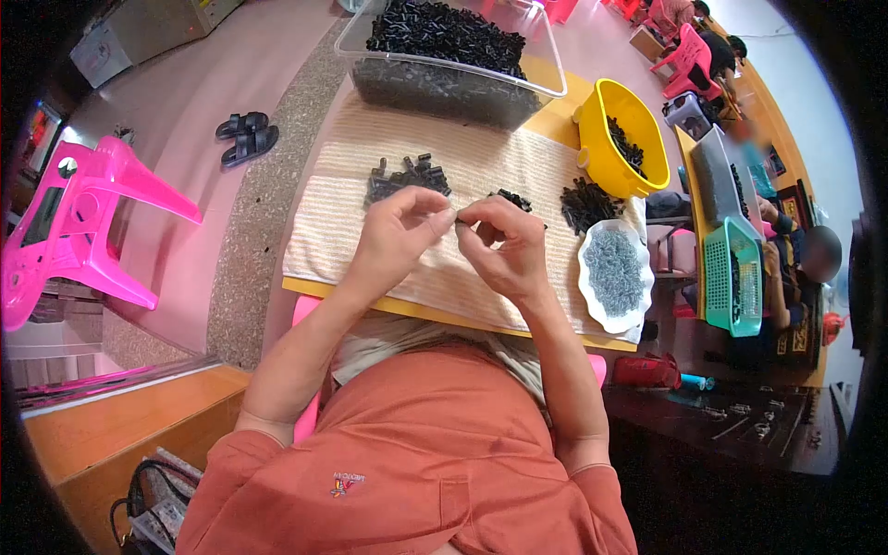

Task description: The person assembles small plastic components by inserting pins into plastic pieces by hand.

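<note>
My left hand and my right hand meet over the cloth-covered table, fingertips nearly touching. Each one is closed in a pinch of thumb and fingers. Whatever they hold is too small to name; a dark speck shows by the right fingertips. Just beyond my left hand lies a pile of short black tubes, partly hidden by it. A few black pieces rest behind my right hand. To the right of that hand are a heap of longer black pieces and a white scalloped dish of small clear pieces.
A clear plastic bin full of black pieces stands at the table's far side. Beside it sits a yellow basket with black pieces. A pink stool and black sandals are on the left floor. Other people work at the right.
</note>
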{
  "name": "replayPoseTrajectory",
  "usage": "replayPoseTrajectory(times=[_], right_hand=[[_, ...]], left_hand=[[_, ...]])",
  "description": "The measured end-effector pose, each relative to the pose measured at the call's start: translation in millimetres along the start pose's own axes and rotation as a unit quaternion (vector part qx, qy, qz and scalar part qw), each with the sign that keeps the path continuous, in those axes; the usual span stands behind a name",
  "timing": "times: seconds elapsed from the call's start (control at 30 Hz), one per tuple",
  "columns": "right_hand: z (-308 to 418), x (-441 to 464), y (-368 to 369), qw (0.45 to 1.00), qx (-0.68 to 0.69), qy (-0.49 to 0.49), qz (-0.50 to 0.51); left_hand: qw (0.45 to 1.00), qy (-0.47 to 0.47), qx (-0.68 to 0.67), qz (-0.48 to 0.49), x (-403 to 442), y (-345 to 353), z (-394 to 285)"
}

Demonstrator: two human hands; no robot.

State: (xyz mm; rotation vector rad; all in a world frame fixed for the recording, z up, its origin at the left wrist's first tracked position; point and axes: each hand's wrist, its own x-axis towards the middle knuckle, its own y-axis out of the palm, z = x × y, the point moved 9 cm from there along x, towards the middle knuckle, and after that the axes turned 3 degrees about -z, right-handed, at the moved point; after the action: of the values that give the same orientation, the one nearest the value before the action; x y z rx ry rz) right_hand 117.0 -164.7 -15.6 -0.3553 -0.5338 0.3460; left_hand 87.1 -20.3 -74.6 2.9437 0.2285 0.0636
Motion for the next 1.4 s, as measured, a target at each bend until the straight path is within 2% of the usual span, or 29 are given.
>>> replayPoseTrajectory(times=[0.07,0.37,0.7,0.9,1.03,1.17,1.4], right_hand=[[3.9,-3.0,-0.9,1.000,0.013,-0.006,-0.002],[-5.5,-21.7,-0.9,0.995,0.087,-0.010,-0.039],[12.9,-32.5,-14.5,0.996,0.055,-0.033,-0.059],[47.9,-60.3,-62.8,0.979,-0.184,-0.080,-0.042],[21.9,-98.9,-133.5,0.973,-0.218,-0.002,-0.074],[-3.5,-136.9,-178.9,0.936,-0.327,0.114,-0.067],[-23.1,-166.1,-198.2,0.891,-0.426,0.146,-0.052]], left_hand=[[0.995,-0.051,-0.081,0.038,-4.4,9.1,1.3],[0.966,-0.122,-0.224,0.045,-11.1,18.8,12.8],[0.954,-0.167,-0.243,0.050,-15.7,26.6,27.5],[0.954,-0.166,-0.246,0.041,-15.3,26.2,24.4],[0.958,-0.142,-0.248,0.031,-10.7,18.2,17.9],[0.964,-0.139,-0.224,0.031,-8.9,16.8,20.5],[0.967,-0.155,-0.200,0.036,-18.1,27.0,30.6]])
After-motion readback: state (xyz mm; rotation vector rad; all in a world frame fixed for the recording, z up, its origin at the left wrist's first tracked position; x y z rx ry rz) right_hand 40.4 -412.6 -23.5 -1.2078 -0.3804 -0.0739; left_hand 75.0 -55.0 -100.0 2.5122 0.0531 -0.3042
